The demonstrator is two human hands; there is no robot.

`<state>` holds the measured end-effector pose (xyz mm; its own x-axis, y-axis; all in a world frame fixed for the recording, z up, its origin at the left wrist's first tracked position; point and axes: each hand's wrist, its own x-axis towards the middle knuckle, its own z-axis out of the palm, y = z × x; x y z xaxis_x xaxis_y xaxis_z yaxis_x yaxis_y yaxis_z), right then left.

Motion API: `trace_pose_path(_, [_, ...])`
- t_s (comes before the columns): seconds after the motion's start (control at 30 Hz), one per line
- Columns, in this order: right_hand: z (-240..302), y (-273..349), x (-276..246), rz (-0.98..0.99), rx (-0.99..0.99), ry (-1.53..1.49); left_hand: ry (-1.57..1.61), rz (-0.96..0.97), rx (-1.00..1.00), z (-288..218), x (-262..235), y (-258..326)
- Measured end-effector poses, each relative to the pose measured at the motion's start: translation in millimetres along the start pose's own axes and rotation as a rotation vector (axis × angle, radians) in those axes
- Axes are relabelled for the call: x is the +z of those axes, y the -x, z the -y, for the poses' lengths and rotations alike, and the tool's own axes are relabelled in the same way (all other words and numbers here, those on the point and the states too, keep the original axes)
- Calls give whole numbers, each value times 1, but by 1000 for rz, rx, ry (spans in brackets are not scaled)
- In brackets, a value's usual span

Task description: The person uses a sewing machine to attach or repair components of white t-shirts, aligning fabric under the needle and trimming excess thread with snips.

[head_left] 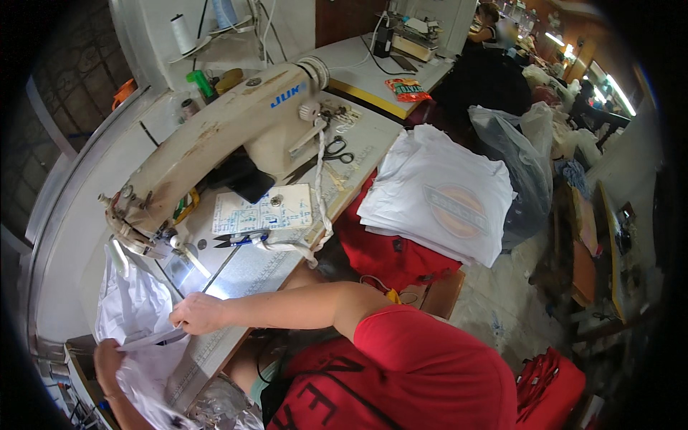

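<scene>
sewing table [269, 269] | sewing machine [215, 125] | written-on paper pad [290, 204] | blue-handled snips [244, 239] | black scissors [338, 151] | white cloth [132, 304]

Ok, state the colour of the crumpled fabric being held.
The crumpled fabric is white, clearest in head view.

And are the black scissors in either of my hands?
No, the black scissors lie on the table beside the sewing machine, while your left hand and right hand are on the white fabric.

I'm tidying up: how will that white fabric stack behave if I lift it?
The white fabric stack would probably sag: its edges look soft and wavy. Its layers may slide apart, as no tie shows.
</scene>
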<state>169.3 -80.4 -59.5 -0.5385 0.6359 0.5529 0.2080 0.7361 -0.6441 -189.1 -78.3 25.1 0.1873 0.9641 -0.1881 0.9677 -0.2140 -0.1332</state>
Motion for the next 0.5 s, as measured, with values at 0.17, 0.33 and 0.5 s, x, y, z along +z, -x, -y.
trace_pose_path(0.17, [11, -2, -1, 35, 181, -179, 541, -371, -290, 60, -15, -99])
trace_pose_path(0.33, [0, 7, -16, 1, 399, -412, 553, -917, 118, -104, -22, -129])
trace_pose_path(0.5, [0, -11, -1, -55, 419, -617, 1251, -400, -55, -163, 19, -28])
